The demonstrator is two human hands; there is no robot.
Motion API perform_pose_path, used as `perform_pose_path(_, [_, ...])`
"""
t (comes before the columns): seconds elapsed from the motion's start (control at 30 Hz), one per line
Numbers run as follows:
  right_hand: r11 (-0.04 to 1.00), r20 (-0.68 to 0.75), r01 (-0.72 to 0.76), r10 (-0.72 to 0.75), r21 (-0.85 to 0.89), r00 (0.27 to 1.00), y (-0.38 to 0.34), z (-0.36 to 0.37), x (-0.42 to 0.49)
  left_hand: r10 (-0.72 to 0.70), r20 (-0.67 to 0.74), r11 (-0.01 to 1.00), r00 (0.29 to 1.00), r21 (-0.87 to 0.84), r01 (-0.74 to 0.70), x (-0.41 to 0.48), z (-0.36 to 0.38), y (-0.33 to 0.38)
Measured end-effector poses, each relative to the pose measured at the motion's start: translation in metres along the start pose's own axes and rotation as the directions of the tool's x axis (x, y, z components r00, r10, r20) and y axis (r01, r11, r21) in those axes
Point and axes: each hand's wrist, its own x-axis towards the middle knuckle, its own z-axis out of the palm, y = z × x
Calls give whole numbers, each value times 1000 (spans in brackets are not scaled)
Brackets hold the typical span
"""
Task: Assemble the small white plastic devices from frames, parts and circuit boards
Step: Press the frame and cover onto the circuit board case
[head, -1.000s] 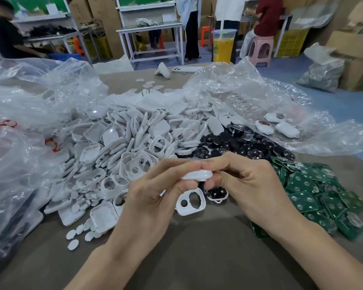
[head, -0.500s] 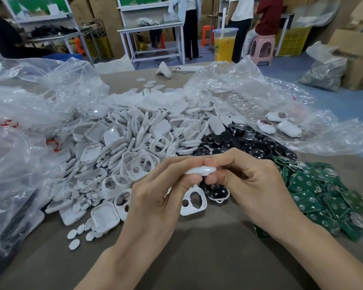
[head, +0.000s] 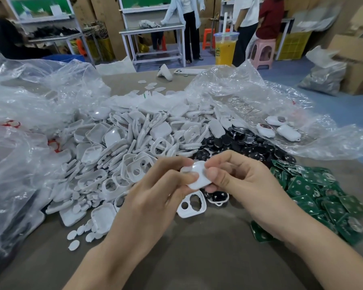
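No words or numbers can be read. The clear bag (head: 19, 101), far left of the left hand (head: 155, 197), has red print (head: 11, 123), too crumpled to read. The green circuit boards (head: 314, 189), just right of the right hand (head: 245, 185), have tiny white marks, too small to read. The drink cup (head: 225, 49), far behind both hands, has a blurry green picture.

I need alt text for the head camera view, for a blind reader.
A left hand and a right hand pinch one small white plastic shell over a brown table, near a heap of white plastic frames and green circuit boards.
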Motion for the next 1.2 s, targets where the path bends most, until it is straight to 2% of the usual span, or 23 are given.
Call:
perform_pose_path(0.07, [998,-14,-13,14,65,1000,-1,0,1,-45,32,998,998,-44,47,-1,0,4])
perform_pose_path(0.13, [999,-42,9,-7,52,999,-1,1,2,-201,44,957,979,-205,205,-1,2,11])
perform_pose_path(0.23, [992,-58,59,-66,-107,996,-1,3,0,-481,89,754,872,-466,463,2,7,22])
perform_pose_path(0.3, [983,-56,80,-90,-167,994,0,6,-1,-556,107,661,824,-544,517,5,9,24])
perform_pose_path(0.37, [986,-65,88,-98,-144,993,0,9,-1,-575,102,632,812,-576,519,7,9,25])
perform_pose_path(0.5, [993,-54,112,-113,-28,992,1,10,-1,-556,58,677,829,-547,492,8,9,27])
perform_pose_path(0.77, [983,-104,173,-179,-58,978,5,15,-3,-571,54,672,819,-543,504,6,10,25])
perform_pose_path(1.03, [971,-133,226,-234,-74,963,9,18,-4,-534,-42,734,845,-519,438,7,12,23])
perform_pose_path(1.2, [970,-143,231,-241,-78,960,8,19,-3,-517,-38,738,855,-527,422,7,12,21])
